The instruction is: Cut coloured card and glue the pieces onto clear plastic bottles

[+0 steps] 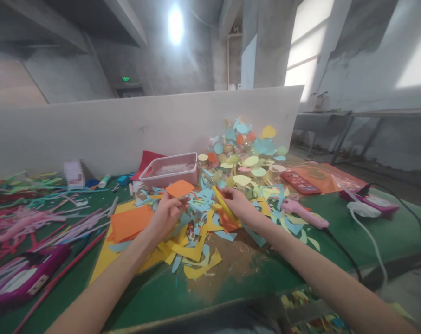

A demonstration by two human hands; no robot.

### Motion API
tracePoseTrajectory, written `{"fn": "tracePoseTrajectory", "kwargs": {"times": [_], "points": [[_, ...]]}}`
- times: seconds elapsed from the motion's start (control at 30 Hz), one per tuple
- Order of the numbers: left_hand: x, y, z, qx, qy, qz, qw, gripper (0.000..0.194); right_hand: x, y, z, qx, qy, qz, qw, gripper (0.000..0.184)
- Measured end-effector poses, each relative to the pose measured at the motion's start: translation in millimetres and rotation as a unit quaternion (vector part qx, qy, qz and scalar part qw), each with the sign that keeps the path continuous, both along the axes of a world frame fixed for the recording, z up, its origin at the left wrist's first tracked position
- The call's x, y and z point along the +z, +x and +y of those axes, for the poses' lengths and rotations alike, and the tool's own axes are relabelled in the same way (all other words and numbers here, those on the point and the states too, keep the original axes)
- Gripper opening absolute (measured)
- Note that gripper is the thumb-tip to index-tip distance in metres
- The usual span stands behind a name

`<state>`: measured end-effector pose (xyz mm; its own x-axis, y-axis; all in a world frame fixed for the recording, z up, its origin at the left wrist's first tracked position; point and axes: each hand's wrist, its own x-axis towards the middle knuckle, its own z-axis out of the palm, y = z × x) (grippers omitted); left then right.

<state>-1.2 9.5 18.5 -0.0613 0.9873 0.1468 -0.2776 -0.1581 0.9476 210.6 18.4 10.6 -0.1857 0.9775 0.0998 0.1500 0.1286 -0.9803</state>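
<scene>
My left hand (pixel 167 212) is closed on a piece of orange paper (pixel 180 187), gripping it by its near edge. My right hand (pixel 236 203) is wrapped round scissors with yellow handles (pixel 218 196). Their blades point up and to the left, apart from the orange paper. Under and between both hands lie many blue and yellow paper scraps (pixel 196 250). A stack of orange sheets (pixel 132 223) rests on yellow paper just left of my left hand.
A pink plastic basket (pixel 170 178) stands behind the hands. Cut paper rounds (pixel 251 161) are heaped at the back right. A pink glue gun (pixel 306 214), a red phone (pixel 301 182) and a purple power strip (pixel 373 204) lie right. Pipe cleaners (pixel 29 221) and another purple box (pixel 29 273) lie left.
</scene>
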Motion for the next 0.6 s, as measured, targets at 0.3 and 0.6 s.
{"fn": "tracePoseTrajectory", "kwargs": {"times": [0.3,0.6], "points": [[9.3,-3.2,-1.9,-0.022,-0.003,-0.111,0.994,0.016,6.5,-1.7,-8.3,0.027,-0.047,0.114,0.992,0.042],[5.4,3.1,4.4,0.015,-0.04,-0.158,0.986,0.006,3.5,-0.2,-8.6,0.091,-0.063,0.12,0.987,0.054]]}}
